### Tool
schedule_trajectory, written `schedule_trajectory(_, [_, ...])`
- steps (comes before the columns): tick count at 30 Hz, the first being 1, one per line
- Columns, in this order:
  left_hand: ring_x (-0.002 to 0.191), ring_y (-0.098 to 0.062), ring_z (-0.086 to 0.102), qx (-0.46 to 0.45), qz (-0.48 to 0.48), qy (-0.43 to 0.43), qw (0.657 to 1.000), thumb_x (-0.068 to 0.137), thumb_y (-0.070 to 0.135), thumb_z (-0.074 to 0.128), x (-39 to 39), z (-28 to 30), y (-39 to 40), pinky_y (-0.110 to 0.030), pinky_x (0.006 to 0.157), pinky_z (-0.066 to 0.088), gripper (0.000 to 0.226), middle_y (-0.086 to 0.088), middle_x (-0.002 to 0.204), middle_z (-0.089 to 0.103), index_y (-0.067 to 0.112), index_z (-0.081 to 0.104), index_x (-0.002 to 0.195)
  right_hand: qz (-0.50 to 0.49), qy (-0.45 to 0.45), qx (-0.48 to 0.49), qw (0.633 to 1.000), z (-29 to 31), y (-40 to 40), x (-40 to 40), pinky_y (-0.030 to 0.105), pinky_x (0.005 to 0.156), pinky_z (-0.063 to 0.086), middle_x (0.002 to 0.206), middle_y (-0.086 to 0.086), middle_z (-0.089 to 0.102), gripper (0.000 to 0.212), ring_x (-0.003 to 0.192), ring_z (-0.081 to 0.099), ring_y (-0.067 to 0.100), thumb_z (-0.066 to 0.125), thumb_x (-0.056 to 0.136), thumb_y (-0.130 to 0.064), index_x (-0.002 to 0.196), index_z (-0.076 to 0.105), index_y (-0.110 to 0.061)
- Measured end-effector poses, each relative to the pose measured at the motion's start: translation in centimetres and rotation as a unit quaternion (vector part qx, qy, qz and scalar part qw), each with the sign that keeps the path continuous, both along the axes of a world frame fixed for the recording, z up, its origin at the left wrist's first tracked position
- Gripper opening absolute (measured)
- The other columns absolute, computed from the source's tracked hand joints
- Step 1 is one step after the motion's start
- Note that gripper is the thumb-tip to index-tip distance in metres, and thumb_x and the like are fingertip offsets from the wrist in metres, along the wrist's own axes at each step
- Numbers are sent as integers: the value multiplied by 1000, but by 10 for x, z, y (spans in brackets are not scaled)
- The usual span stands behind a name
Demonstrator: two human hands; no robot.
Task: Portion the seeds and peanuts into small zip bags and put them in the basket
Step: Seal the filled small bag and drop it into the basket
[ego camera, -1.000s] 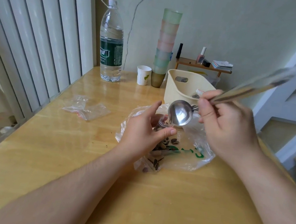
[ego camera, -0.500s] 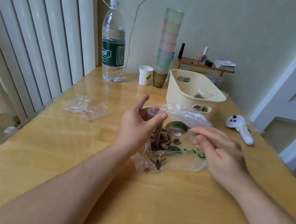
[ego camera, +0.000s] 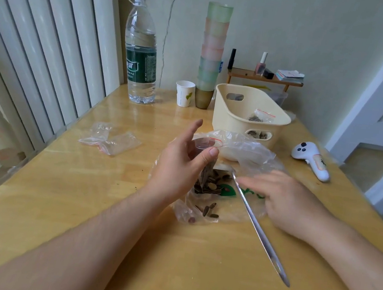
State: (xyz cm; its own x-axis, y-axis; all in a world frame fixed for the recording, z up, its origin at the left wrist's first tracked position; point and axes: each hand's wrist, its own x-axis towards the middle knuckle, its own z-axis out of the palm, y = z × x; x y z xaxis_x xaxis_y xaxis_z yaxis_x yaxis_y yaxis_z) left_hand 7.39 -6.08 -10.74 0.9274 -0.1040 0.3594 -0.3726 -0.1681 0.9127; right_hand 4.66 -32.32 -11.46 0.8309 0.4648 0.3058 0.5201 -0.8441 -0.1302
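Plastic zip bag [ego camera: 204, 157]: left hand [ego camera: 178, 165] pinches it, seeds inside
Right hand [ego camera: 285, 198]: fingers relaxed, beside the spoon [ego camera: 257, 226]
Basket [ego camera: 228, 115]: far tabletop edge

A cream basket [ego camera: 228, 115] is seen on a honey-yellow wooden table [ego camera: 80, 203]. Dark brown striped seeds [ego camera: 212, 184] are held in a clear bag printed with green [ego camera: 228, 191]. Pastel green and pink are shown by the stacked cups [ego camera: 213, 45].

Head-worn view looks forward and down, close over the table [ego camera: 56, 200].
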Motion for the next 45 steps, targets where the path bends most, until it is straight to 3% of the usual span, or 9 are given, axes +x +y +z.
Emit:
schedule_trajectory(3, [117, -5, 69, 21, -25, -11, 999, 102, 40, 64, -1, -1, -2, -47, 111, 50, 71, 13, 121, 76, 40, 26, 162, -56, 1, 160, 986, 21, 25, 7, 6, 82, 40, 100, -15, 69, 57, 93, 61, 11, 53, 89, 8, 121, 76, -33])
schedule_trajectory(8, [131, -8, 62, -30, -57, 21, 998, 107, 50, 44, -2, -4, -3, -50, 116, 45, 59, 12, 133, 70, 48, 23, 162, -15, 118, 399, 909, 37, 72, 24, 44, 82, 59, 103, -17, 64, 39, 84, 67, 30, 65, 100, -24, 125, 63, -54])
schedule_trajectory(13, [145, -32, 49, -157, -86, 112, 977, 87, 77, 59, 4, -1, 4, -64, 116, 41, 61, -6, 158, 50, 69, 41, 144, 53, 220, 488, 843, 36, 88, 31, 26, 71, 51, 97, -9, 70, 28, 84, 59, 18, 66, 101, -12, 103, 75, -39])
schedule_trajectory(17, [134, -36, 60, -206, -120, 136, 962, 88, 73, 53, 4, 2, 4, -63, 112, 45, 62, -16, 149, 58, 60, 42, 148, 76, 241, 505, 825, 30, 86, 31, 25, 73, 53, 89, -1, 71, 26, 78, 61, 14, 72, 95, -4, 91, 75, -29])
schedule_trajectory(21, [124, -33, 68, -212, -135, 129, 959, 98, 63, 50, 2, 3, 0, -58, 108, 49, 61, -18, 126, 73, 43, 39, 154, 11, 117, 429, 896, 34, 76, 25, 16, 66, 48, 90, -10, 68, 21, 73, 65, 3, 75, 95, -15, 89, 71, -35])
schedule_trajectory(25, [89, -14, 72, -176, -108, 102, 973, 96, 29, 71, 4, 0, -6, -26, 74, 56, 35, -7, 104, 77, 11, 64, 126, -24, 28, 383, 923, 35, 72, 17, 29, 72, 53, 94, -20, 63, 6, 86, 65, 6, 66, 97, -35, 99, 62, -38])
schedule_trajectory(31, [83, -14, 65, -172, -116, 87, 974, 98, 19, 70, 1, 1, -4, -25, 75, 52, 20, -7, 93, 73, 1, 71, 109, -18, 52, 353, 934, 37, 70, 9, 34, 65, 55, 81, -15, 66, 19, 62, 61, 11, 78, 89, -28, 88, 61, -35])
schedule_trajectory(36, [85, -19, 62, -174, -114, 79, 975, 99, 19, 63, -2, 2, -6, -30, 76, 51, 12, -9, 93, 71, 20, 75, 97, -23, 86, 394, 915, 44, 61, 7, 25, 66, 52, 78, -15, 72, 18, 65, 66, 6, 87, 82, -26, 84, 74, -38])
schedule_trajectory(45, [74, -7, 64, -190, -70, 20, 979, 94, 25, 66, -10, 6, -12, -19, 68, 51, 15, 0, 85, 73, 10, 69, 96, -32, 86, 533, 841, 41, 67, 10, 39, 78, 63, 83, -5, 74, 32, 76, 72, 15, 83, 85, -4, 95, 74, -33])
